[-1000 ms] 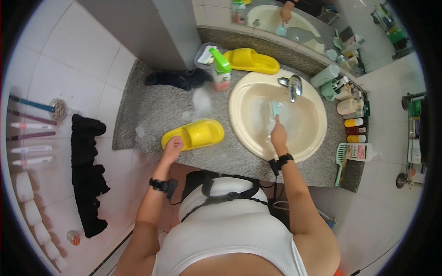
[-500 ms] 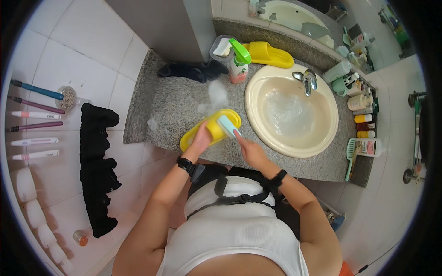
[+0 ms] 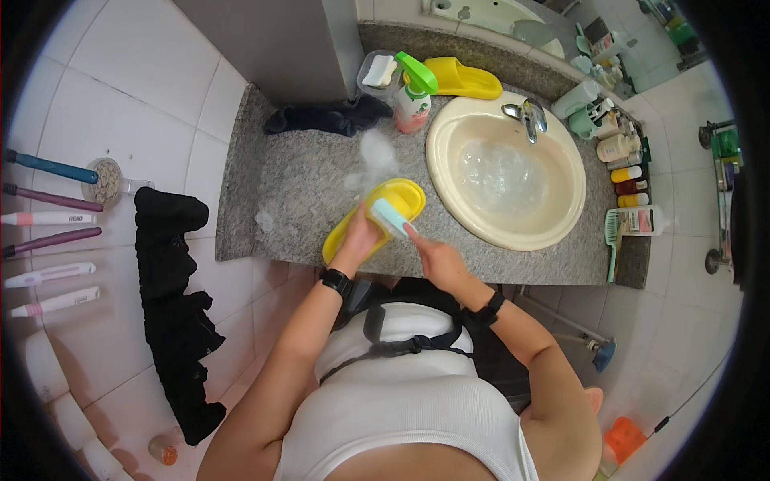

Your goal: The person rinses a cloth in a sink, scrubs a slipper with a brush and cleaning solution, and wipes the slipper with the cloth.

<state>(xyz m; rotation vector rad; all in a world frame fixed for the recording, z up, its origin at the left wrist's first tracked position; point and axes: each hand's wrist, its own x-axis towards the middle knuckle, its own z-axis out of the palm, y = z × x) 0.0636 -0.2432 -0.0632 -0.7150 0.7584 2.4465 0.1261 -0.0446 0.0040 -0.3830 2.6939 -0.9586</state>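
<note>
My left hand (image 3: 359, 236) is closed around the yellow slipper (image 3: 407, 192), tilted over the front part of the counter. In my right hand (image 3: 443, 263) is a light-blue scrub brush (image 3: 389, 216), its pale underside pressed against the slipper's strap. My right index finger lies along the brush's near end. White foam (image 3: 377, 156) sits on the counter just beyond the slipper. Behind it stands a soap pump bottle (image 3: 413, 104) with a green top. A second yellow slipper (image 3: 465, 78) rests against the backsplash.
Right of my hands is a cream oval sink (image 3: 439, 180) holding sudsy water, with a chrome faucet (image 3: 528, 118). Dark cloth (image 3: 325, 118) and a soap dish (image 3: 375, 74) lie at the back left. Bottles (image 3: 622, 160) line the right end. A granite counter (image 3: 289, 192) bears these.
The view has shifted a little. Both hands keep their hold on the slipper and the brush. The brush has moved slightly along the strap toward my left hand.
</note>
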